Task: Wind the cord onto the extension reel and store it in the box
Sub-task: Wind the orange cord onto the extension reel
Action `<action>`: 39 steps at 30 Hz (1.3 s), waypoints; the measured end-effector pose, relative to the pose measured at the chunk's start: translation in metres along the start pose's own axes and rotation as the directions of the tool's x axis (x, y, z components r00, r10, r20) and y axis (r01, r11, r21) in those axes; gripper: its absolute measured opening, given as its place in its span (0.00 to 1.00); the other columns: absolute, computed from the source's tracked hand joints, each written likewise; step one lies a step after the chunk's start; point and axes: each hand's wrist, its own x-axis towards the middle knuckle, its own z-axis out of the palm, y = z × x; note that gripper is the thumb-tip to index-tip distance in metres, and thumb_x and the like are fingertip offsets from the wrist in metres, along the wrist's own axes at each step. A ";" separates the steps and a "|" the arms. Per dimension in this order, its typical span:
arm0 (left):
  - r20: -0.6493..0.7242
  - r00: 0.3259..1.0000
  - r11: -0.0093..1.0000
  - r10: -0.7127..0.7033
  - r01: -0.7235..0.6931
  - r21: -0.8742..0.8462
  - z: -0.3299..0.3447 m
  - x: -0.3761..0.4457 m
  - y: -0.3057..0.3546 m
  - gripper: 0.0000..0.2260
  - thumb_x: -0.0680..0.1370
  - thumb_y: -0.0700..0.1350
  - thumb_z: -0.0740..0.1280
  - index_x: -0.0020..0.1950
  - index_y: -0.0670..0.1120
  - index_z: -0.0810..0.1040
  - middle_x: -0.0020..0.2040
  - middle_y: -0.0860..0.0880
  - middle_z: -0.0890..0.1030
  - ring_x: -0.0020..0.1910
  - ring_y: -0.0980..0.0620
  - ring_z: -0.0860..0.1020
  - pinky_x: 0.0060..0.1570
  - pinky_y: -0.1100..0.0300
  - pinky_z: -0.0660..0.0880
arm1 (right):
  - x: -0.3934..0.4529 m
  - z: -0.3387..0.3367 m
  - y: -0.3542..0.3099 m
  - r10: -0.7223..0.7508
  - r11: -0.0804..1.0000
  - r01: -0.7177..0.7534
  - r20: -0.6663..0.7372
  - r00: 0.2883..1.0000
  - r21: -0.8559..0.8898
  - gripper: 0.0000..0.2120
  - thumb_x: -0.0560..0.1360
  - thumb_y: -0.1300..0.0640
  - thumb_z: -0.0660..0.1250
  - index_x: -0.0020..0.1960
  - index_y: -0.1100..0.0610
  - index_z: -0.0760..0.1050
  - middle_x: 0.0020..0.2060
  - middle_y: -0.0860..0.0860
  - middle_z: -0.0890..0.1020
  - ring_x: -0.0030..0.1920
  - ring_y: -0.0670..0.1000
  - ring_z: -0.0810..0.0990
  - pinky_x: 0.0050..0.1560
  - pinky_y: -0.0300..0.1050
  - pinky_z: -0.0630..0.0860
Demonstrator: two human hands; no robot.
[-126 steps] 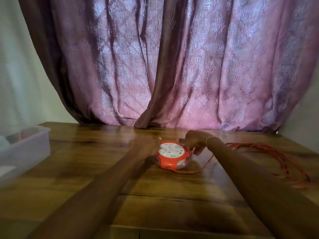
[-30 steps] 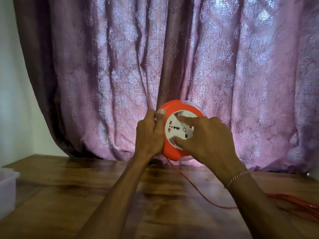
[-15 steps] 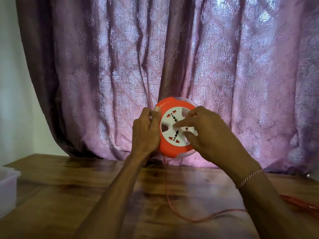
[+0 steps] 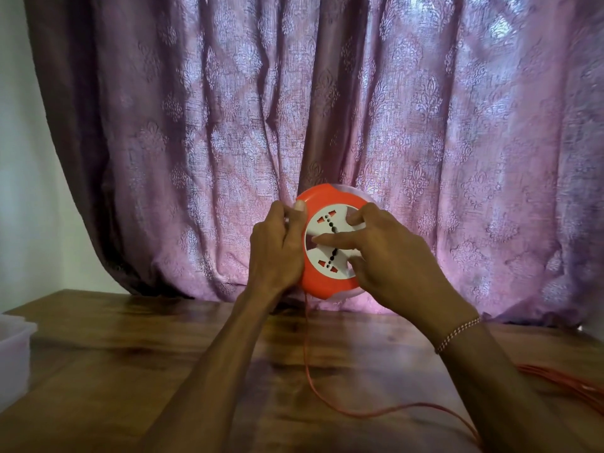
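- One purple curtain (image 4: 228, 125) with a pale repeated motif hangs in folds across almost the whole background, reaching down to the back edge of the table; a strip of plain wall shows at the far left.
- One wooden table (image 4: 114, 371) with a glossy, dark-grained top fills the lower part of the view.
- Two bare forearms reach forward from the bottom edge and meet in the middle, above the table and in front of the curtain.
- One clear plastic box (image 4: 13, 348) sits on the table at the far left edge, only its corner in view, well apart from the hands.
- One extension reel (image 4: 322, 282), a round orange body with a white socket face, is held upright in the air between the two hands, its face turned toward the camera; a pale rim shows behind the orange.
- One left hand (image 4: 277, 250) is closed around the reel's left edge, thumb lying on the front rim and the fingers wrapped behind it.
- One right hand (image 4: 392, 256) lies on the white face with fingers spread; one finger stretches across the centre, others press near the upper and lower right. It presses rather than clasps.
- One orange cord (image 4: 309, 371) drops from the bottom of the reel, curves across the tabletop and runs right to a loose bundle of loops at the right edge.
- One thin beaded bracelet (image 4: 457, 331) circles the right wrist.
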 end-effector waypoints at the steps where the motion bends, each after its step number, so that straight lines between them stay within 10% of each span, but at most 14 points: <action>1: 0.002 1.000 1.000 0.007 -0.007 0.007 0.000 0.000 0.000 0.16 0.81 0.59 0.56 0.37 0.52 0.67 0.30 0.54 0.75 0.30 0.56 0.74 0.32 0.52 0.72 | -0.001 0.000 -0.001 0.001 1.000 -0.001 -0.008 1.000 -0.010 0.26 0.76 0.58 0.65 0.65 0.29 0.70 0.64 0.48 0.69 0.66 0.52 0.69 0.49 0.51 0.76; 12: -0.015 1.000 1.000 0.007 -0.007 0.003 -0.001 0.001 0.004 0.17 0.81 0.59 0.57 0.36 0.53 0.65 0.29 0.53 0.75 0.31 0.51 0.74 0.33 0.48 0.73 | 0.006 0.023 -0.003 0.234 0.968 -0.187 -0.326 0.916 0.170 0.30 0.69 0.30 0.64 0.65 0.44 0.77 0.45 0.51 0.87 0.49 0.60 0.83 0.50 0.52 0.79; 22: -0.035 0.999 1.000 -0.003 0.004 0.017 -0.004 0.002 0.005 0.17 0.81 0.59 0.56 0.36 0.52 0.66 0.30 0.54 0.75 0.30 0.56 0.72 0.32 0.53 0.70 | 0.004 0.004 0.005 0.075 0.995 -0.055 -0.241 0.968 0.087 0.12 0.75 0.51 0.68 0.58 0.43 0.80 0.53 0.47 0.82 0.54 0.55 0.79 0.46 0.54 0.79; 26: -0.039 0.999 1.000 -0.016 0.016 0.008 -0.005 0.003 0.004 0.17 0.81 0.59 0.56 0.36 0.52 0.66 0.31 0.54 0.75 0.31 0.57 0.72 0.33 0.53 0.70 | 0.002 0.005 0.002 -0.029 0.998 0.031 -0.049 0.998 0.052 0.26 0.73 0.63 0.67 0.63 0.37 0.76 0.69 0.50 0.69 0.69 0.54 0.67 0.51 0.56 0.78; 30: -0.049 0.999 1.000 -0.020 0.020 0.006 -0.005 0.003 0.003 0.17 0.80 0.60 0.55 0.36 0.53 0.66 0.32 0.54 0.75 0.33 0.54 0.73 0.34 0.51 0.71 | 0.001 0.010 -0.006 -0.039 0.999 0.038 -0.006 0.999 -0.010 0.31 0.74 0.62 0.67 0.68 0.33 0.70 0.75 0.51 0.60 0.74 0.54 0.60 0.54 0.57 0.78; 39: -0.026 1.000 1.000 -0.002 0.002 0.011 -0.003 0.002 0.005 0.16 0.81 0.60 0.56 0.37 0.53 0.66 0.31 0.54 0.76 0.32 0.54 0.75 0.33 0.52 0.72 | 0.001 0.019 0.000 -0.016 0.998 0.005 -0.171 0.985 -0.068 0.28 0.71 0.55 0.69 0.65 0.29 0.70 0.60 0.51 0.73 0.61 0.55 0.76 0.39 0.48 0.74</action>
